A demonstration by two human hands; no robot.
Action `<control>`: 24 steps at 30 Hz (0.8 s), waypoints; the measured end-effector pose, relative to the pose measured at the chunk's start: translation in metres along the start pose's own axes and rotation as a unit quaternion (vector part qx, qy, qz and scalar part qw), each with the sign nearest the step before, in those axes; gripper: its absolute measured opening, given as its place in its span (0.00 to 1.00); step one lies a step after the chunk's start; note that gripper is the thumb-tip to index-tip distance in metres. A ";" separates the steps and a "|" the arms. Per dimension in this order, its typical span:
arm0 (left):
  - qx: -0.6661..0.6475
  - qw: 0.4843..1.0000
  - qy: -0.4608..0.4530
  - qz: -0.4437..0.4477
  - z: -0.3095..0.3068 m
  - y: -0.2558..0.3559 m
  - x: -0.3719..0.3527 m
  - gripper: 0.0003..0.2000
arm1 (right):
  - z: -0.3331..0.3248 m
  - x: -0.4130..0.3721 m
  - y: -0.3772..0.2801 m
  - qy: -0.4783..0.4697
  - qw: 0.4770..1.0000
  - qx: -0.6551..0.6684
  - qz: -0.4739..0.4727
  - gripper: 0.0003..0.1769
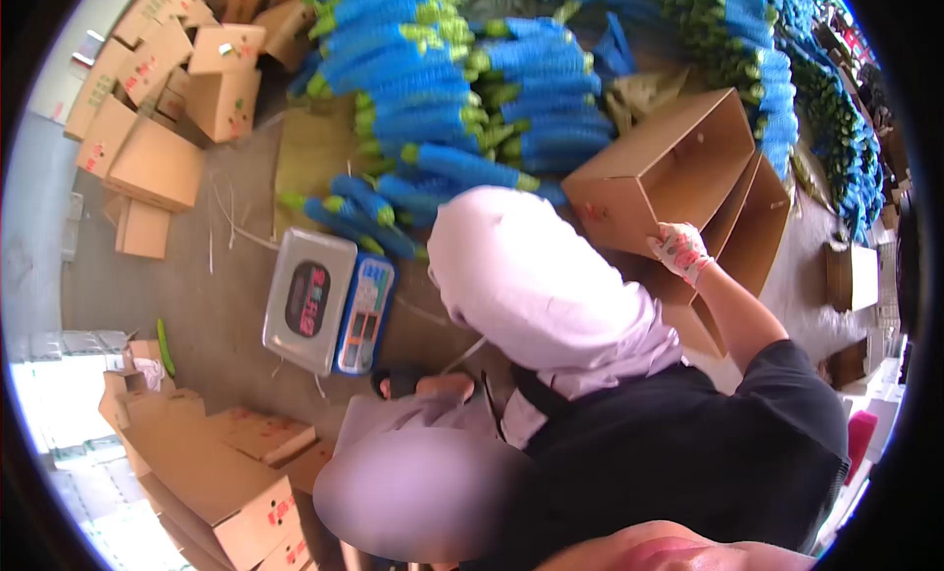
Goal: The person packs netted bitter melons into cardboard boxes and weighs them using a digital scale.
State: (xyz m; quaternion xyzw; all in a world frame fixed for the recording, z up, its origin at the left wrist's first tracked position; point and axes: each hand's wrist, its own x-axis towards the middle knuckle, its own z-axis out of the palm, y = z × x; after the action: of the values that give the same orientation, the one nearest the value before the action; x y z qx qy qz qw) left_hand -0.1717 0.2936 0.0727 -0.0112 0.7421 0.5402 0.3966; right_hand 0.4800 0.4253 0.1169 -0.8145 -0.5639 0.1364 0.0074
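Observation:
My right hand (pixel 680 251), in a white glove with red marks, is closed on the edge of an open cardboard box (pixel 615 202). That box is tilted, with its opening toward the right. Another open cardboard box (pixel 767 212) lies against it. Both look empty inside as far as they show. My left hand is not in view. Blue net bundles with green ends (pixel 551 89) lie in rows beyond my knees.
A scale with a metal platform (pixel 311 300) and a blue display panel (pixel 364 315) stands on the floor left of my legs. Cardboard boxes (pixel 157 163) are piled at the upper left, and more boxes (pixel 211 463) at the lower left. Further net rows run along the upper right.

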 end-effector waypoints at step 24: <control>-0.167 0.972 -0.135 0.092 0.099 0.129 -0.009 0.32 | -0.131 -0.114 -0.512 -0.122 0.602 0.126 -0.779 0.18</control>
State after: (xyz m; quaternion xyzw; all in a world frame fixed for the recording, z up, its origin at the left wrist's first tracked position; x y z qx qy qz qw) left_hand -0.1660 0.4239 0.1699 0.0643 0.5788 0.6875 0.4339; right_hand 0.0039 0.5250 0.3522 -0.0331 -0.9575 0.2471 0.1447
